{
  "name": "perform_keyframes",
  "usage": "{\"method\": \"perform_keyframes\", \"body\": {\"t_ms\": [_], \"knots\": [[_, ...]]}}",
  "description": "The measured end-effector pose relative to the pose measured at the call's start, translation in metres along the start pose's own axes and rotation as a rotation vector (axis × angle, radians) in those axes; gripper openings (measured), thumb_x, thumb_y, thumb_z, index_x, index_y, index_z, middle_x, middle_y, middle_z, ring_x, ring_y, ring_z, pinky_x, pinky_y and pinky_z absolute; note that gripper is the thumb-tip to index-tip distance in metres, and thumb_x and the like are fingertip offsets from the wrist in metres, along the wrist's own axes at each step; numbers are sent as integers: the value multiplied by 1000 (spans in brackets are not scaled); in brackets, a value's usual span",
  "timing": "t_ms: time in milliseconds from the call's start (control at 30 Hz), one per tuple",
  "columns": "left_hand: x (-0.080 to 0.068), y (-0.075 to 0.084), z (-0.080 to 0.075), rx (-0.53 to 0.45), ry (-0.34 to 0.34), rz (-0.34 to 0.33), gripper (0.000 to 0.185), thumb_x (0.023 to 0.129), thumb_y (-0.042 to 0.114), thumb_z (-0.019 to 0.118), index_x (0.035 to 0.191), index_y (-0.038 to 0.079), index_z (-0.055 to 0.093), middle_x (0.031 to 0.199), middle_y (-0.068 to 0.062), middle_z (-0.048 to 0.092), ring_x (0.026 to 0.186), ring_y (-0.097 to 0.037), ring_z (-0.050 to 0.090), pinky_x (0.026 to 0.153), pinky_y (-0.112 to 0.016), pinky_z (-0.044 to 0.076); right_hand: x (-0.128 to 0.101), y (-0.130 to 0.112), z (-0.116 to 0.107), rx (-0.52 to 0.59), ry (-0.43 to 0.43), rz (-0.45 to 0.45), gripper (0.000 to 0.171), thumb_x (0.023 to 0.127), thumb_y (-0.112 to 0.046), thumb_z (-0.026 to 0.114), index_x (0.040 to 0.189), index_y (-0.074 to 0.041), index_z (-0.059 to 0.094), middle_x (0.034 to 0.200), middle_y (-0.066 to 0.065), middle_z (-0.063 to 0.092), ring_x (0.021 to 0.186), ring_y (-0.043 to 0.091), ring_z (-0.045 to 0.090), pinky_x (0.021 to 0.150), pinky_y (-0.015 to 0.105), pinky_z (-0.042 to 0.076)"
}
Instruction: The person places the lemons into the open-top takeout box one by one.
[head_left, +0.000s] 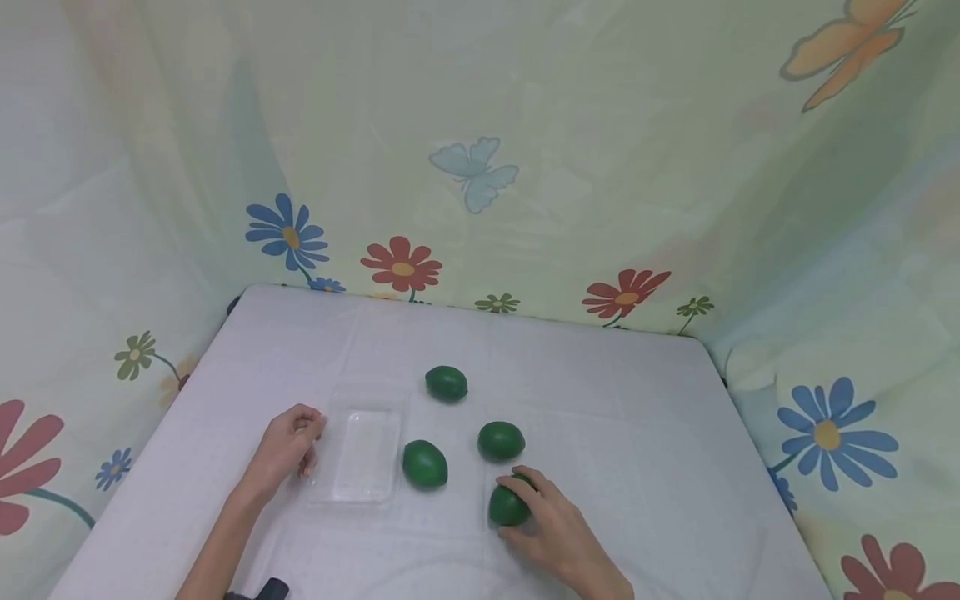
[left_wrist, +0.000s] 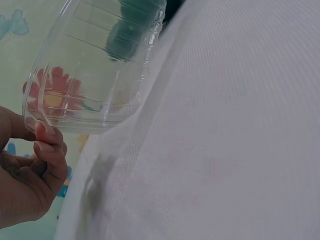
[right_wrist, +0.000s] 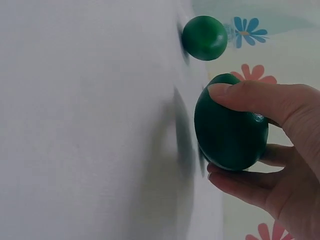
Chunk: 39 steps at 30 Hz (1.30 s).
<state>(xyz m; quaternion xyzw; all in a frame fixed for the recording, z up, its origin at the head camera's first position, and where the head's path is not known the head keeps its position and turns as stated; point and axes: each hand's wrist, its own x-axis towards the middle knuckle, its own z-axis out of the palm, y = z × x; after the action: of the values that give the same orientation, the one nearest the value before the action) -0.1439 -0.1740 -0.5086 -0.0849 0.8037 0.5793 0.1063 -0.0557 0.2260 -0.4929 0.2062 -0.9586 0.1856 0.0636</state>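
Note:
My left hand (head_left: 288,442) is at the left edge of a clear plastic container (head_left: 363,458) on the table. In the left wrist view, its thumb and fingers (left_wrist: 49,150) pinch the container's rim (left_wrist: 31,107). My right hand (head_left: 558,533) grips a dark green lime (head_left: 507,504), thumb on one side and fingers on the other. In the right wrist view this lime (right_wrist: 230,132) is close over the cloth, its shadow beside it. One lime (head_left: 425,464) lies just right of the container, another (head_left: 501,441) just beyond my right hand, and a third (head_left: 446,383) farther back.
A white cloth (head_left: 600,417) covers the table. Behind it and on both sides hang curtains (head_left: 562,167) printed with flowers and butterflies. A small black object (head_left: 273,589) shows by my left forearm at the bottom edge.

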Motion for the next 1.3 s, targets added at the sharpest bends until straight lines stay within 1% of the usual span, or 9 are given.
{"method": "perform_keyframes", "body": {"t_ms": [133,333,567,733,833,933,1133,1233,1300], "knots": [[0,2,0,9,7,9,36,107,20,52,129,-8,51,98,-16,62,49,-12,52,45,-27,46,5,-3,-4,-8,29,-39,66,71,-23,96,130,-22,65,135,9,61,114,22,67,87,36,61],[-1,5,1,23,15,14,35,106,19,52,128,-8,51,98,-17,63,49,-13,52,45,-27,47,20,-16,-13,-16,15,-108,67,73,-24,95,133,-25,63,138,7,60,117,21,66,87,34,61],[-1,5,1,33,16,16,33,106,20,52,125,-8,52,97,-16,62,49,-13,52,45,-27,47,50,-39,-23,18,28,-269,67,76,-24,93,135,-25,62,140,7,59,115,20,67,88,33,61],[0,5,1,28,17,17,33,106,20,52,125,-8,52,99,-17,62,49,-14,53,45,-27,47,75,-62,-26,42,-26,-332,65,80,-27,90,138,-26,61,139,2,59,114,15,66,92,31,59],[0,6,2,29,13,17,34,106,20,53,126,-8,52,99,-18,62,49,-13,53,45,-27,46,89,-75,-20,44,-69,-388,61,84,-29,87,138,-25,61,138,4,60,110,15,67,92,30,58],[-1,6,3,41,13,24,35,106,21,54,126,-8,53,98,-17,63,48,-14,53,45,-27,46,100,-85,-11,26,-103,-447,58,86,-32,84,138,-24,61,135,4,62,104,15,68,88,28,58],[-2,7,4,43,9,40,32,106,20,54,124,-7,53,97,-16,62,47,-14,52,45,-26,45,117,-99,7,-84,-112,-521,57,91,-40,79,141,-25,58,135,4,61,103,16,69,88,27,58],[-2,8,5,30,2,47,30,107,19,54,123,-7,53,98,-17,61,47,-13,51,45,-26,45,123,-104,14,-150,-125,-542,56,92,-42,78,141,-26,57,134,2,61,102,16,66,92,28,56],[-3,8,5,29,2,49,30,107,18,54,123,-7,53,98,-17,61,47,-13,51,45,-26,45,126,-107,18,-185,-156,-546,56,92,-43,77,142,-27,58,134,1,61,104,16,64,95,29,54]]}}
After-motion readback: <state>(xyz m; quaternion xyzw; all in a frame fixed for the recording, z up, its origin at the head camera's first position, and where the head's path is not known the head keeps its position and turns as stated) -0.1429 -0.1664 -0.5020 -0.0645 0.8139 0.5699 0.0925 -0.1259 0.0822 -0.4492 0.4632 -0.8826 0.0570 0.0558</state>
